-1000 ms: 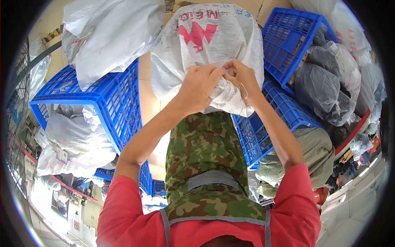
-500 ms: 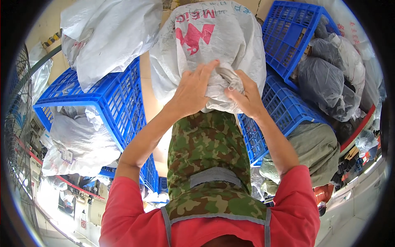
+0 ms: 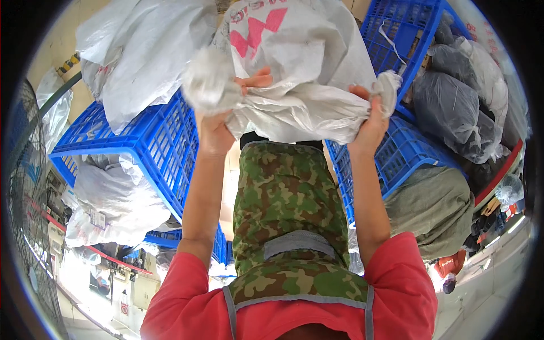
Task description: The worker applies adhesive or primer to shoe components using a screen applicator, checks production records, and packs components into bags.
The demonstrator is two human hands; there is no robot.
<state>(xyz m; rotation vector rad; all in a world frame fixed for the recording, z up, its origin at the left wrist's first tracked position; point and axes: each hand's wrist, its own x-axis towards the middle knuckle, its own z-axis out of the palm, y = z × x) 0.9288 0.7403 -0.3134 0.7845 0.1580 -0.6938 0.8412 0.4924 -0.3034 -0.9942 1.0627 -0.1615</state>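
Note:
A large white woven sack (image 3: 309,51) with red print stands in front of me, its gathered mouth nearest my body. My left hand (image 3: 218,122) is closed round the left corner of the mouth, and a bunched, blurred end of the sack sticks out above the fingers. On the other side my right hand (image 3: 368,122) grips the right corner, where a frayed tip pokes out past the thumb. Between both hands the sack's edge is stretched wide in folds. What the sack contains is hidden.
At left, a blue plastic crate (image 3: 153,141) holds plastic-wrapped goods, with another white sack (image 3: 147,51) on top. Blue crates (image 3: 391,150) stand stacked at right, beside dark bagged bundles (image 3: 445,105) and a grey-green cloth bundle (image 3: 430,207). A wire-mesh guard (image 3: 25,187) lines the far left.
My hands have moved apart, from close together at the bunched mouth to its two corners. The sack's mouth is now pulled out sideways and its corners stand up.

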